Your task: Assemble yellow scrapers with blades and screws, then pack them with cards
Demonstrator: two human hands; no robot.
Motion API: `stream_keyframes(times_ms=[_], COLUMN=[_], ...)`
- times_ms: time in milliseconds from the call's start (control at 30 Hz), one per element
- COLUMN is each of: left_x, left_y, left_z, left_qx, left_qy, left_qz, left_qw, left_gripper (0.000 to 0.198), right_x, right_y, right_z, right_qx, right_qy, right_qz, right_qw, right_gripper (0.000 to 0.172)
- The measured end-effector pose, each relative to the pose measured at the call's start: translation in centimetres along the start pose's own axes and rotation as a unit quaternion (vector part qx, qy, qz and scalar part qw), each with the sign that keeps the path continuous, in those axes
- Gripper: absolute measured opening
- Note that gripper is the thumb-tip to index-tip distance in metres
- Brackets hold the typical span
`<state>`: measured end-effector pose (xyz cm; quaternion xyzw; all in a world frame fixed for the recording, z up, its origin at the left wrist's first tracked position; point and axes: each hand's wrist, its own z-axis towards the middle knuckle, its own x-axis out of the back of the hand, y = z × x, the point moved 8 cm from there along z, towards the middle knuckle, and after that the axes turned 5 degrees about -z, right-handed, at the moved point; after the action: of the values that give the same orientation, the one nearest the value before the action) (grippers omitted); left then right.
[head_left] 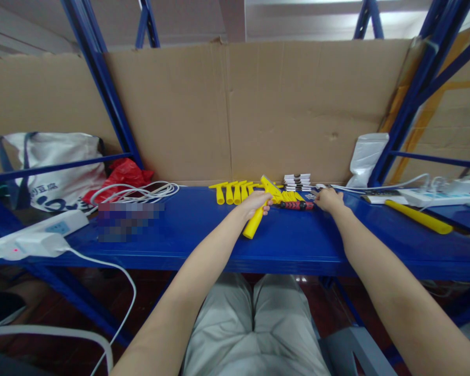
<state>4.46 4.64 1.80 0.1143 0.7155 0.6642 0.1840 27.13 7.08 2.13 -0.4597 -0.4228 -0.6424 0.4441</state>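
Note:
My left hand [256, 203] is closed round a yellow scraper [252, 226], its thick round handle slanting down toward me and its flat head pointing up. Over at the right, my right hand [328, 199] reaches to the shelf top with its fingers bent together; what they hold, if anything, is too small to make out. Between the hands lies a red and black screwdriver handle [296, 206]. Behind it are several small yellow pieces [292, 196] and a stack of white packets with black bands [296, 182]. Left of my left hand stands a row of yellow scrapers [230, 194].
The blue shelf [203, 237] has a cardboard sheet [282, 109] behind it. Leftward are a power strip [47, 235], a coiled white cable [141, 193], a red plastic bag [123, 175] and a cloth bag [62, 164]. A yellow tube-like piece [419, 216] and another power strip [434, 198] lie right.

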Motion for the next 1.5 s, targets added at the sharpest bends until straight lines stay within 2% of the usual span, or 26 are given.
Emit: stream_keyframes(times_ms=[433, 900, 1033, 1267, 1500], left_x=[0.0, -0.1, -0.1, -0.1, -0.1], left_y=[0.0, 0.1, 0.2, 0.2, 0.2], left_z=[0.1, -0.4, -0.4, -0.1, -0.2], left_qx=[-0.002, 0.006, 0.004, -0.008, -0.004], left_qy=[0.006, 0.015, 0.014, 0.008, 0.013], left_qz=[0.007, 0.007, 0.009, 0.016, 0.021], left_qw=[1.000, 1.000, 1.000, 1.000, 1.000], left_gripper=[0.013, 0.013, 0.016, 0.016, 0.016], right_x=[0.4, 0.1, -0.2, -0.5, -0.4], right_y=[-1.1, -1.5, -1.0, 1.2, -0.1], right_z=[-0.3, -0.2, 0.1, 0.5, 0.5], right_qx=[0.016, 0.021, 0.003, -0.033, 0.003], right_qy=[0.036, 0.035, 0.027, 0.029, 0.031], right_qz=[-0.030, -0.031, -0.006, 0.072, 0.044], right_qw=[0.999, 0.999, 1.000, 0.996, 0.999], right_gripper=[0.034, 0.032, 0.032, 0.030, 0.032])
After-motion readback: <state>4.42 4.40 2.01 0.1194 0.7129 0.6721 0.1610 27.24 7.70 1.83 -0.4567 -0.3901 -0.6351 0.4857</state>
